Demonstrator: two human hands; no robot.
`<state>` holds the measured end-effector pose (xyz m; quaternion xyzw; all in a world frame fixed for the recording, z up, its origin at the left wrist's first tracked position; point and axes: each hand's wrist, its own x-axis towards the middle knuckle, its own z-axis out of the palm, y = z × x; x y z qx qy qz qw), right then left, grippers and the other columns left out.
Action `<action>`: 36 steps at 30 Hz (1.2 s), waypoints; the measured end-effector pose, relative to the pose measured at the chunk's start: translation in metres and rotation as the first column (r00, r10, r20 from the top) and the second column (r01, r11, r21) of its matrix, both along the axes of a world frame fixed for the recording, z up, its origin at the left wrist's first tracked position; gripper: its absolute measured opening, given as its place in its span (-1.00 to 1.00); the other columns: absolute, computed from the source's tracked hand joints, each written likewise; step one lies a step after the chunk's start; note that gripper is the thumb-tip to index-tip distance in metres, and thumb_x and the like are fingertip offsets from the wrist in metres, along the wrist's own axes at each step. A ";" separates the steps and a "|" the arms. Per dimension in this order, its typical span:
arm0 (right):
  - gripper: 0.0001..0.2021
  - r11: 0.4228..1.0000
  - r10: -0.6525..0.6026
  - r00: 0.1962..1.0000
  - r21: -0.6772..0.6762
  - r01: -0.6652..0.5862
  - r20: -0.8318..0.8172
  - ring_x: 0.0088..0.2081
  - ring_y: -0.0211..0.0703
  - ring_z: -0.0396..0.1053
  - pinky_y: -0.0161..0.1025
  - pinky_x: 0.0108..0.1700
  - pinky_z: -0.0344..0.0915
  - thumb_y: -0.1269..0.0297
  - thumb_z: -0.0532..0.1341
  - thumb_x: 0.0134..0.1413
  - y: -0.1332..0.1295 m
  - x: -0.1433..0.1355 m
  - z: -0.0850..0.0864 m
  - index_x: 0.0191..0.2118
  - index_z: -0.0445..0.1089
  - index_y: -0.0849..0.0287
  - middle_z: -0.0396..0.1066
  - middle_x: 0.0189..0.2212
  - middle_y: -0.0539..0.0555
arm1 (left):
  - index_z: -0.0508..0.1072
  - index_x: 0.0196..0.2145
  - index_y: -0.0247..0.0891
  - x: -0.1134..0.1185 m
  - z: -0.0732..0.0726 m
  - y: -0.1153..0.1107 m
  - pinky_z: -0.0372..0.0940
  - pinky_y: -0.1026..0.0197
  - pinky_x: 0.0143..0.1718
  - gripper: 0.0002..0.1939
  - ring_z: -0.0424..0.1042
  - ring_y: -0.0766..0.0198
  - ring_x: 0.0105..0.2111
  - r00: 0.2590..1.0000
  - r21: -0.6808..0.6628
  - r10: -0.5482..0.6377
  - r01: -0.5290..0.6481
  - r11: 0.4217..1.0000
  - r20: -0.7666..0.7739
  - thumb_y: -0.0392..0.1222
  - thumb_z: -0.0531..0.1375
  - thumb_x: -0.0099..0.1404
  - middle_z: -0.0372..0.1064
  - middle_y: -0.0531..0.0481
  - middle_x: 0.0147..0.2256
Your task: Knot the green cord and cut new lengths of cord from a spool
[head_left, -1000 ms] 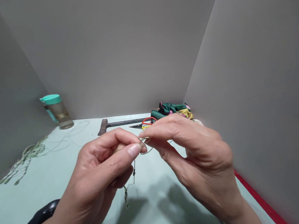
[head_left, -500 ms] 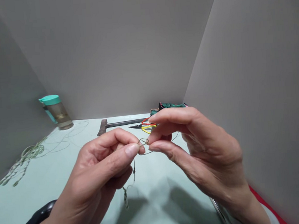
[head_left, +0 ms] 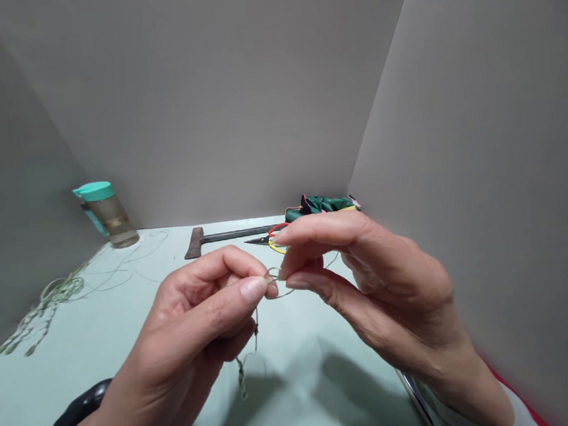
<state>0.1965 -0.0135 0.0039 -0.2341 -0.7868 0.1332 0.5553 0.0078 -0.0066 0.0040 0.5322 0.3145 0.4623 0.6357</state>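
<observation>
A thin olive-green cord (head_left: 273, 275) forms a small loop between my two hands. My left hand (head_left: 200, 333) pinches it between thumb and forefinger, with the other fingers curled under. Opposite, my right hand (head_left: 380, 284) grips the loop's other side between thumb and a fingertip, its forefinger raised above. A strand bows below the loop from one hand to the other. Under my left fingers hangs a cord end with a dark knot or bead (head_left: 256, 331) and a braided piece (head_left: 241, 379).
Behind my hands lie a small hammer-like tool (head_left: 194, 243), scissors (head_left: 259, 241) with red and yellow handles, and a dark green cloth bundle (head_left: 327, 203). Far left stand a bottle (head_left: 116, 221) with a turquoise lid and a bunch of knotted cords (head_left: 48, 306). Grey walls (head_left: 234, 98) enclose the pale table (head_left: 125, 326).
My right forefinger has come down and slightly left, and the right pinch now sits closer on the loop. My left hand has shifted a little to the right. The hanging braid moved slightly.
</observation>
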 end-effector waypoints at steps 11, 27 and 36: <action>-0.85 0.996 -0.030 0.992 0.084 0.020 0.119 -0.17 -0.22 0.58 -0.28 -0.03 0.51 0.49 0.30 0.31 -0.001 0.001 0.010 -0.09 0.54 0.14 0.64 -0.21 0.02 | 0.51 -0.44 -0.20 -0.003 -0.007 0.001 -0.08 0.30 -0.57 -0.76 -0.07 0.41 -0.57 0.999 0.040 -0.021 0.023 0.999 -0.048 -0.02 0.35 0.28 0.08 0.13 -0.55; -0.89 0.954 0.110 0.993 -0.284 -0.096 0.034 -0.33 -0.36 0.38 -0.34 -0.25 0.34 0.52 0.24 0.28 0.000 0.001 0.017 -0.27 0.47 0.23 0.44 -0.42 -0.07 | 0.56 -0.34 -0.10 -0.009 -0.017 0.003 0.00 0.29 -0.55 -0.75 0.02 0.36 -0.53 0.962 0.353 0.127 -0.035 0.935 -0.242 0.06 0.27 0.43 0.13 0.13 -0.54; -0.88 0.905 0.148 0.985 -0.389 -0.172 -0.092 -0.38 -0.39 0.51 -0.38 -0.31 0.38 0.50 0.21 0.28 -0.001 -0.002 0.014 -0.30 0.41 0.18 0.39 -0.40 -0.11 | 0.57 -0.35 -0.10 -0.008 -0.014 0.003 0.03 0.25 -0.56 -0.74 0.09 0.35 -0.53 0.932 0.434 0.209 -0.063 0.899 -0.297 0.02 0.23 0.46 0.31 0.10 -0.47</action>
